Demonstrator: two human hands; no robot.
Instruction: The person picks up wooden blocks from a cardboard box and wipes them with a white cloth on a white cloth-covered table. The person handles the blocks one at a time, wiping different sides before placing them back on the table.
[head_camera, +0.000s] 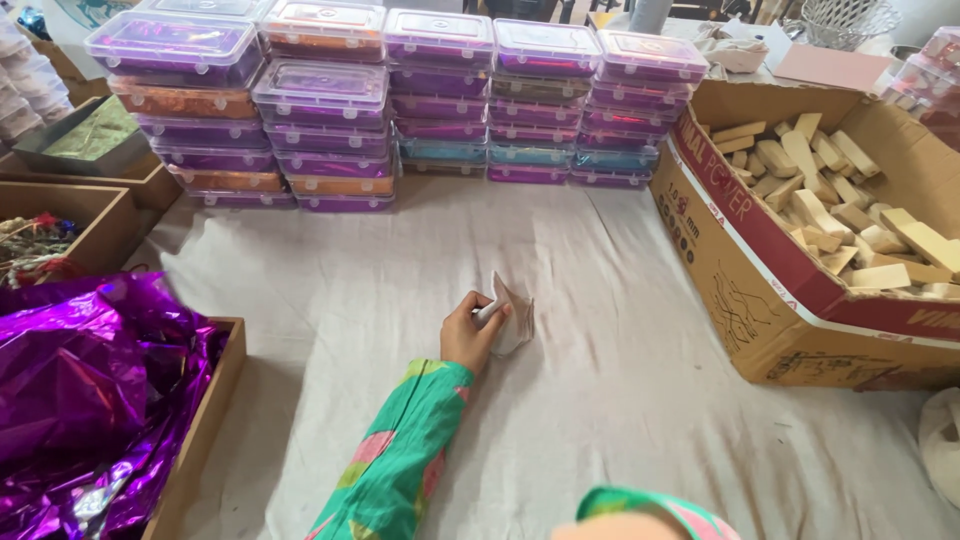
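Green sleeve (400, 470) leads to left hand (468, 335) grasping folded paper (515, 315) mid-cloth (620, 400); right unseen.

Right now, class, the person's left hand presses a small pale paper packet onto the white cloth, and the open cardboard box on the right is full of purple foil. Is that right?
Not quite. In the head view, the open cardboard box holds pale wooden blocks, not foil. The purple foil lies in the wooden tray at left. The left hand does press the paper packet.

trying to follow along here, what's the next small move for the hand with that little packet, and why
Probably lift the small packet clear of the cloth. The left hand already pinches it at one edge, and it stands alone on the cloth, with the stacked boxes and the carton of wooden blocks well apart from it.
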